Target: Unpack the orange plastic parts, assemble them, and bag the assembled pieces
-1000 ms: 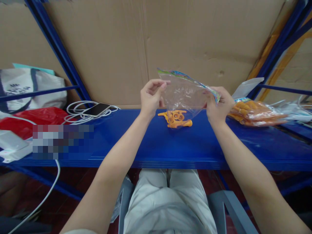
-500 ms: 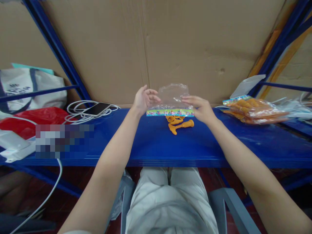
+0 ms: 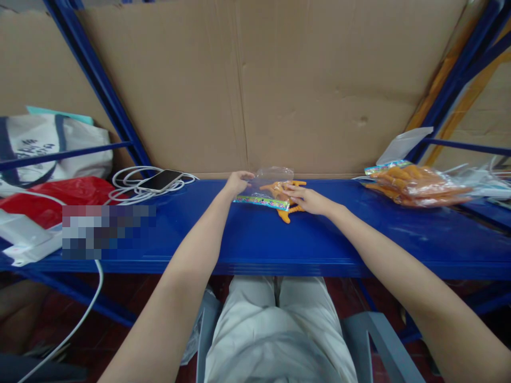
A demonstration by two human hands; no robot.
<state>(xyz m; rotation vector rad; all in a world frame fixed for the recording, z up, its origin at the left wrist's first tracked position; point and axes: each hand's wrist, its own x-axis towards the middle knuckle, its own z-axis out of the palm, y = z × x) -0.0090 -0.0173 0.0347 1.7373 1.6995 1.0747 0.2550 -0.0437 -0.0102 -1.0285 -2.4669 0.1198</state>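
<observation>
A clear plastic bag [image 3: 273, 173] with a colourful printed strip [image 3: 261, 202] along its near edge lies low over the blue table. My left hand [image 3: 238, 183] is at the bag's left side, its fingers closed on the edge. Orange plastic toy pieces [image 3: 284, 216] lie at the bag, some seen through or against the clear film and one poking out below the strip. Over them, my right hand [image 3: 311, 200] stretches its fingers, touching the pieces or the bag's right end; the fingertips are partly lost among the orange parts.
On the right lie packed bags of orange pieces [image 3: 415, 183]. A phone [image 3: 162, 180] rests on a coiled white cable at the left, near a red bag [image 3: 67, 192], a white adapter [image 3: 24, 234] and a canvas bag [image 3: 83, 146]. Cardboard [image 3: 299, 96] stands behind the table [image 3: 255, 239].
The bag has come down and leftward from raised between my hands to the table. My left hand has lowered and closed at its edge; my right hand has shifted left and down to the orange pieces.
</observation>
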